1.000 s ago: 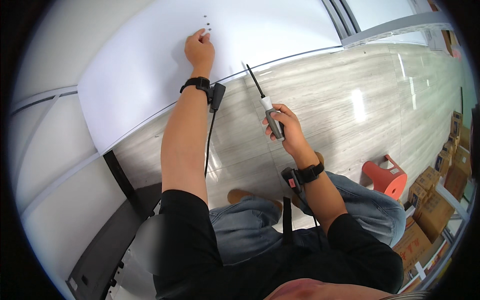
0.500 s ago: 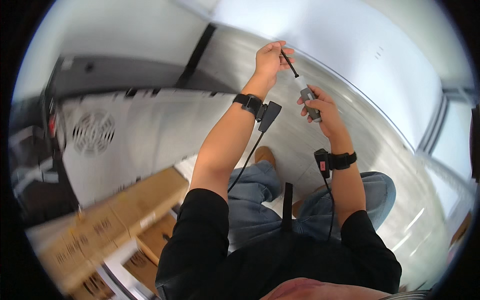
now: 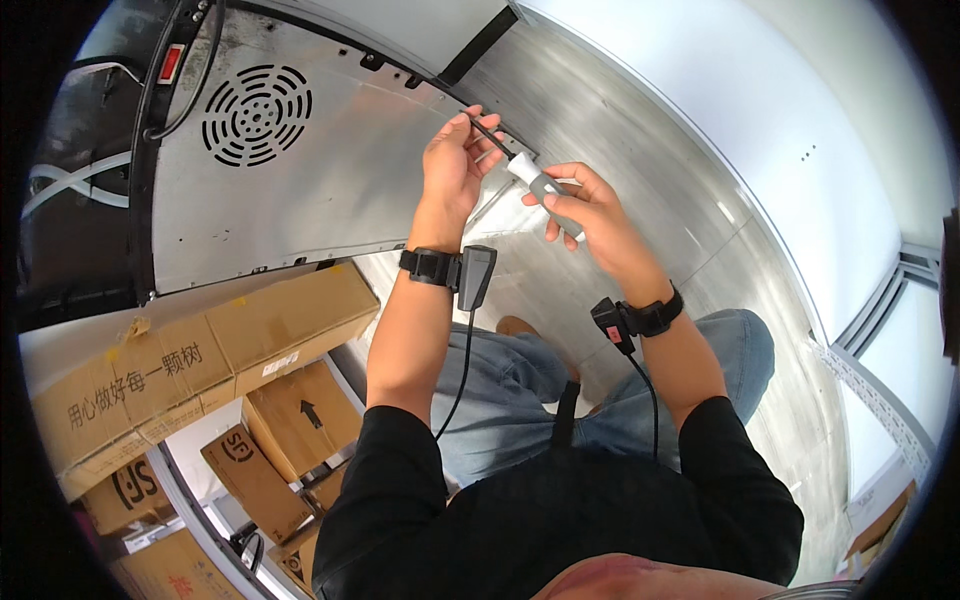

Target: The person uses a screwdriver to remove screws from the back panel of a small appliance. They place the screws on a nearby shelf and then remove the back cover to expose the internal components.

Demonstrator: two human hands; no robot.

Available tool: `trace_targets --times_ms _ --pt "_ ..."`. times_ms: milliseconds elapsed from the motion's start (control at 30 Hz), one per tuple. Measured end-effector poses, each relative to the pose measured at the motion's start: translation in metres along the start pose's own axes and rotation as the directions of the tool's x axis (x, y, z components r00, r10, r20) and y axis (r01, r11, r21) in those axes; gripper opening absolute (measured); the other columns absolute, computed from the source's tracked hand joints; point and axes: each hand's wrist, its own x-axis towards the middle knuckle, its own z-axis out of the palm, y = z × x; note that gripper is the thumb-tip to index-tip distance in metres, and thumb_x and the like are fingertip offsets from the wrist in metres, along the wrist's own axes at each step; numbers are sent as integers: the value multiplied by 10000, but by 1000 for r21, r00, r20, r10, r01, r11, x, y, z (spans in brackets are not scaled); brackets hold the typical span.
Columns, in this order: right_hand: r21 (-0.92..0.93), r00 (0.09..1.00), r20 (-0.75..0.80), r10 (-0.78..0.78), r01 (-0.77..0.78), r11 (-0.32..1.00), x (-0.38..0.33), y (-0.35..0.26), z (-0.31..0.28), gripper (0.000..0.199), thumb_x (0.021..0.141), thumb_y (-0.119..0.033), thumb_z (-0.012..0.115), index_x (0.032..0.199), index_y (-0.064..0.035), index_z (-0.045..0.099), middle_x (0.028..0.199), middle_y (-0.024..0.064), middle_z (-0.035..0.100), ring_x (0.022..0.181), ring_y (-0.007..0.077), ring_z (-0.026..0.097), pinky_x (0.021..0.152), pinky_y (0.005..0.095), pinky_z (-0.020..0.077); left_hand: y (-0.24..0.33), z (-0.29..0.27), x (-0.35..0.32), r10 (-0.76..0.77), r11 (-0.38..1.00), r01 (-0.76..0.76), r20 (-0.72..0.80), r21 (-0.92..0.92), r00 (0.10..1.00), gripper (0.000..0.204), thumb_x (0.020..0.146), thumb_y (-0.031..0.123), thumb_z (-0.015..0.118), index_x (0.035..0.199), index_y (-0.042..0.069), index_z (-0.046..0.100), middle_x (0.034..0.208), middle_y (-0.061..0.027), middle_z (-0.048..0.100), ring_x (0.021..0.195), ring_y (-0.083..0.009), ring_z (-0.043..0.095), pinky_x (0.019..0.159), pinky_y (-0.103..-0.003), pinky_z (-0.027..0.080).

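Observation:
A screwdriver with a grey and white handle and a thin dark shaft slants up and left between my hands. My right hand is closed around its handle. At the far end of the shaft, the thumb and forefinger of my left hand pinch the tip, the other fingers loosely curled. Whether a small part sits at the tip is hidden by the fingers. Just beyond and left of my left hand lies a bare metal panel with a round vent grille, set in a black frame.
A long cardboard box sits below the panel at left, with smaller cartons on a shelf beneath. A red switch is on the black frame. White panels border the grey floor at right.
The view has swung left, bringing the metal panel and cartons into sharper sight. Both hands, with the screwdriver between them, now appear lower and further left, close to the panel's edge.

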Motion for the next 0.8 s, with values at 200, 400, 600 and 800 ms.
trace_targets --times_ms 200,400,600,800 --pt "62 991 -88 -103 109 992 6 3 30 403 846 -97 554 1222 -30 426 1017 129 609 603 139 593 410 227 362 27 -7 1 78 997 -78 79 -5 994 269 987 218 414 1181 54 501 1003 -99 638 777 -160 614 669 -286 530" --pt "1 973 -169 -155 158 987 6 2 63 381 869 -99 524 1237 -33 457 1041 159 597 579 155 613 403 199 412 27 -13 12 105 990 -92 130 -103 986 257 985 176 415 1161 20 517 932 -123 639 705 -149 616 578 -261 531" --pt "48 964 -160 -214 224 973 12 16 62 351 897 -116 501 1236 -35 463 1028 150 597 578 158 618 426 222 444 29 -8 16 122 987 -108 121 -115 985 256 979 175 426 1155 17 525 909 -107 639 702 -143 603 588 -261 512" --pt "96 969 -153 -194 210 973 13 11 60 334 899 -116 496 1217 -24 460 993 122 600 564 160 609 440 245 459 28 -2 17 116 989 -109 78 -96 990 234 978 172 419 1134 36 527 907 -96 647 704 -137 600 591 -254 501"
